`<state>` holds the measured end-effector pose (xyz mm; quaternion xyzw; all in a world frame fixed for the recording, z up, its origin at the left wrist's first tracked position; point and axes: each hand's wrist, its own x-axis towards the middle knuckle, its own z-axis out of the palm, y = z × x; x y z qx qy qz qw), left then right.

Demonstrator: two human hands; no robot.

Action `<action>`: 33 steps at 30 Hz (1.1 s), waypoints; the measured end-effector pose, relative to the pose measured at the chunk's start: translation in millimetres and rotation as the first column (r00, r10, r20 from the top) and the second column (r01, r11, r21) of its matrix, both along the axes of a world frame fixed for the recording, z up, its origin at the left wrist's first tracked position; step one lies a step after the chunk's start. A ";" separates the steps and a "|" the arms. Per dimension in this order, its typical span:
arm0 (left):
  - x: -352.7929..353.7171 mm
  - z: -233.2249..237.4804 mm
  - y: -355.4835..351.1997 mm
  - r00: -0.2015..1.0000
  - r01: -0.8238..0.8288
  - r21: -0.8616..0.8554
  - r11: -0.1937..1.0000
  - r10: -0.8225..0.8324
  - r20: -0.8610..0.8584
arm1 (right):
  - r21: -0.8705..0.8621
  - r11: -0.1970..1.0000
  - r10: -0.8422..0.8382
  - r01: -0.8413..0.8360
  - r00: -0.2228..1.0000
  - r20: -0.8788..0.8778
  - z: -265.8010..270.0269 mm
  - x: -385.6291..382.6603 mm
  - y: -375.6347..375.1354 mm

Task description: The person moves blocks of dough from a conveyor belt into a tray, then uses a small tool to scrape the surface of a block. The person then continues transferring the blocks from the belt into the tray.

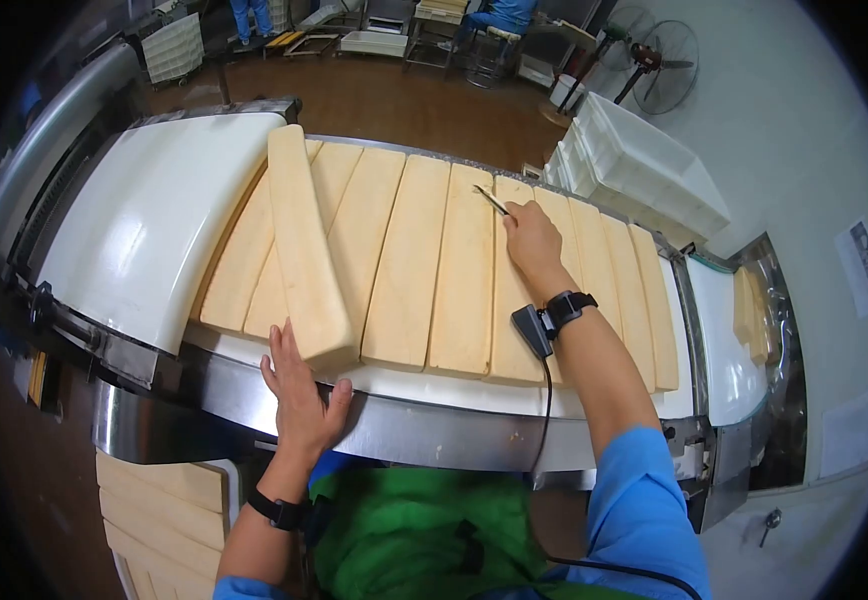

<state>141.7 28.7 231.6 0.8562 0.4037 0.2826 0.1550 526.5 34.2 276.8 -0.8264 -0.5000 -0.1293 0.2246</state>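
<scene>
Several long pale-yellow slabs [404,260] lie side by side across a white conveyor belt [144,220]. One slab [304,250] lies on top of the others at the left, slightly askew. My left hand [299,395] rests flat at the near end of that raised slab, fingers spread, touching it. My right hand [531,238] reaches over the slabs further right and grips a thin metal tool [491,200], whose tip points at the far end of a slab. Both wrists wear black bands.
Stacked white plastic crates [644,165] stand beyond the belt at the right. More slabs [159,510] are piled below the steel frame [424,430] at my left. Another belt [734,350] carries slabs at the right. A person sits at the back; fans stand nearby.
</scene>
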 end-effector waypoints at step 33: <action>5.4 5.4 -10.4 0.952 -0.075 -0.163 0.984 0.119 0.282 | -0.024 0.998 -0.064 0.062 0.993 -0.103 7.8 -26.1 -17.9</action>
